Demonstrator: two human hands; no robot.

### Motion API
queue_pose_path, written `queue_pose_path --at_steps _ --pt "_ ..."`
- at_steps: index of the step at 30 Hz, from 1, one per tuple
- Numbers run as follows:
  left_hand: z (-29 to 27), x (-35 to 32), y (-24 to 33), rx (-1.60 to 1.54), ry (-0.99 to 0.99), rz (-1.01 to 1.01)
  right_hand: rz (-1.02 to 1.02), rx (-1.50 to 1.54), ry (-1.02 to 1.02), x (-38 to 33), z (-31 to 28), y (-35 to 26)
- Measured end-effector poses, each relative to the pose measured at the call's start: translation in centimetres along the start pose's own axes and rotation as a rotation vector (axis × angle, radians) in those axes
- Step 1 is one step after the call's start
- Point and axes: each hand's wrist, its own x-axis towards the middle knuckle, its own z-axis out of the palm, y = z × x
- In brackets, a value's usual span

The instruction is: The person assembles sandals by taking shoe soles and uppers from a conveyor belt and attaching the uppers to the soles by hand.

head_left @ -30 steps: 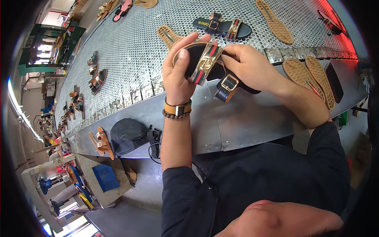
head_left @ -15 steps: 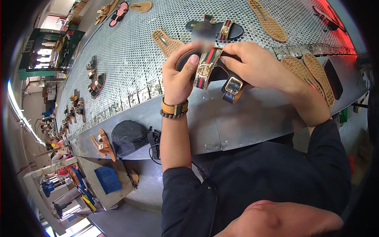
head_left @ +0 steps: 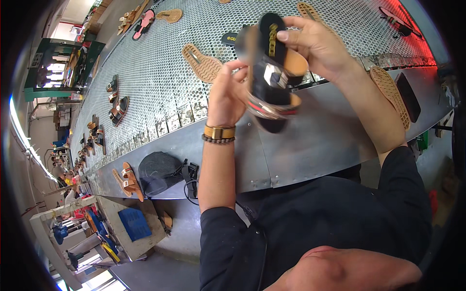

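A black sandal (head_left: 273, 53) is raised above the front of the work surface, heel end pointing away and toe end toward me. My right hand (head_left: 323, 48) grips its heel end, thumb on the insole. Along the sandal's left side, my left hand (head_left: 227, 94) has its fingers curled at the edge, partly hidden. Across the sandal run a strap with a metal buckle, blurred, and a metallic strap (head_left: 274, 110) with a red-and-green stripe. Another black sandal (head_left: 229, 39) lies behind it, mostly covered. Left of that rests a tan outsole (head_left: 203, 63).
The perforated metal conveyor (head_left: 160, 72) carries several sandals and soles. Its smooth metal ledge (head_left: 252, 165) runs in front of me. A black mesh cap (head_left: 160, 169) and brown sandals (head_left: 130, 182) lie left; a tan sole (head_left: 390, 94) and dark flat object (head_left: 408, 97) lie right.
The sandal has turned from lying crosswise to lengthwise, showing its insole. My right hand has moved up and away to its heel end; my left hand has slid lower along its side.
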Motion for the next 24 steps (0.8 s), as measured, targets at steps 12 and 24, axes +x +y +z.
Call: queue_pose_path --at_steps 12,24 --pt "3.4 1.1 -0.8 0.148 -0.131 0.035 -0.413 -1.246 -0.106 -4.5 3.8 -2.2" --pt "5.4 1.8 -3.3 0.182 -0.016 0.111 -0.488 -1.661 0.062 -6.9 4.8 -2.3"
